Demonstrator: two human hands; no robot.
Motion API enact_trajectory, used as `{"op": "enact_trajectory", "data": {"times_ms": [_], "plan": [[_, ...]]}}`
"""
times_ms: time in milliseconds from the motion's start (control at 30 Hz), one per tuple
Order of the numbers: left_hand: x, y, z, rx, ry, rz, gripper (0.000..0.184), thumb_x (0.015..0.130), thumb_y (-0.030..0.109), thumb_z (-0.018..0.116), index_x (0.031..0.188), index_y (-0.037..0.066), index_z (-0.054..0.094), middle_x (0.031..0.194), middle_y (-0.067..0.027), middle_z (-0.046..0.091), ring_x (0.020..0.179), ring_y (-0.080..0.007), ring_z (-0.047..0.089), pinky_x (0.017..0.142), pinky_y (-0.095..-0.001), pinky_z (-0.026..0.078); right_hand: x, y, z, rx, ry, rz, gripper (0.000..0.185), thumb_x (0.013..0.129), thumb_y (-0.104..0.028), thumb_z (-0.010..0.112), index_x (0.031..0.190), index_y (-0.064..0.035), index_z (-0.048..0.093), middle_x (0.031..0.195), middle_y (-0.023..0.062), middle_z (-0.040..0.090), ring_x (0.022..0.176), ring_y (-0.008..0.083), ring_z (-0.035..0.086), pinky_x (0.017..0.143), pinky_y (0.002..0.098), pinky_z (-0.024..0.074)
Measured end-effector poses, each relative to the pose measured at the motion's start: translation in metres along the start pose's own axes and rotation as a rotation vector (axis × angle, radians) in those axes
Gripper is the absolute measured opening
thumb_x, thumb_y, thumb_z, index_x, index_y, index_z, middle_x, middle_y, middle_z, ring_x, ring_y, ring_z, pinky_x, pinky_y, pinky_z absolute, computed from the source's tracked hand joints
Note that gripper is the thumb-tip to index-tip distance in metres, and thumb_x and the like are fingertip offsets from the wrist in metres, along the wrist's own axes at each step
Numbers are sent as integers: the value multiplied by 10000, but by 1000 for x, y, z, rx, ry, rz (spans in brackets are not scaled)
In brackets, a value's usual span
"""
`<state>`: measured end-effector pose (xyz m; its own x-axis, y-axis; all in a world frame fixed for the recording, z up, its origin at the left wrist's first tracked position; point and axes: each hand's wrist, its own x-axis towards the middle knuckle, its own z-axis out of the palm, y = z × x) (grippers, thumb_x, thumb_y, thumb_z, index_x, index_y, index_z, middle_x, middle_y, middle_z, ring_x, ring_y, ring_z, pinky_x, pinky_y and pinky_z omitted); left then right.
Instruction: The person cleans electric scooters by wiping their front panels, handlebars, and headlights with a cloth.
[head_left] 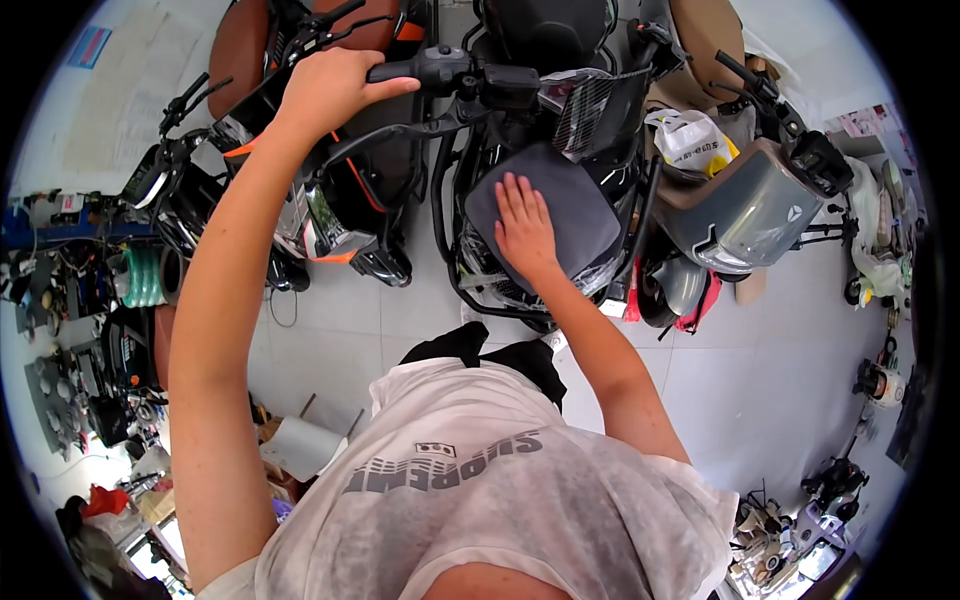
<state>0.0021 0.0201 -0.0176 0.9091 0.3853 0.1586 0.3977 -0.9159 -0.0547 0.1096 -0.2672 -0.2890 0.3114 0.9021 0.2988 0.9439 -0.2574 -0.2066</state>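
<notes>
Grey pad (pixel 590 220) is lying broad side up, black frame bars (pixel 437 200) flanking it. Right hand (pixel 525 235) is resting palm-down on its left part, open, fingers extended and slightly spread, gripping nothing; probably steadying the pad or feeling its surface, pressure impossible to tell. Left hand (pixel 335 88) is clasping the handlebar grip (pixel 393 71), ahead and left of the pad, thumb lying along it, fingertips hidden; likely bracing the bars against swinging. Silver-grey scooter (pixel 735 215) is standing right of the pad.
</notes>
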Motion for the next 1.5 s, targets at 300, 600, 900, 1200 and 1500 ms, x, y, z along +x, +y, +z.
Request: {"op": "enact_trajectory", "data": {"times_ms": [300,600,900,1200,1500], "plan": [[0,0,0,16,-4,-19,665,845,726,594,809,65,664,654,-123,621,689,-349,648,655,-441,503,61,-57,65,-546,-523,-409,524,1006,-246,379,1449,4,503,1577,161,403,1502,324,286,1257,447,107],[0,-3,5,27,34,24,658,839,721,608,852,67,688,671,-122,637,703,-345,659,671,-441,512,-22,-63,101,-592,-502,-590,555,1005,-253,390,1496,1,427,1604,146,355,1516,292,259,1260,434,109],[0,-4,3,-15,67,43,574,873,635,637,894,65,695,693,-156,645,720,-373,646,657,-444,487,-103,-28,86,-338,-394,-551,586,976,-194,421,1527,-2,359,1652,98,263,1544,233,194,1263,369,137],[3,7,-11,-59,-98,-58,577,873,639,633,894,66,695,674,-149,636,706,-370,647,643,-438,478,-172,19,44,-48,-314,-313,604,932,-116,463,1532,-108,388,1650,30,277,1512,199,273,1230,377,237],[3,3,-6,-34,-96,-81,574,891,602,635,1003,45,710,731,-199,653,757,-406,653,676,-454,480,-202,32,47,123,40,323,710,853,-190,721,1496,-127,425,1590,154,343,1451,389,335,1180,487,321]]}}
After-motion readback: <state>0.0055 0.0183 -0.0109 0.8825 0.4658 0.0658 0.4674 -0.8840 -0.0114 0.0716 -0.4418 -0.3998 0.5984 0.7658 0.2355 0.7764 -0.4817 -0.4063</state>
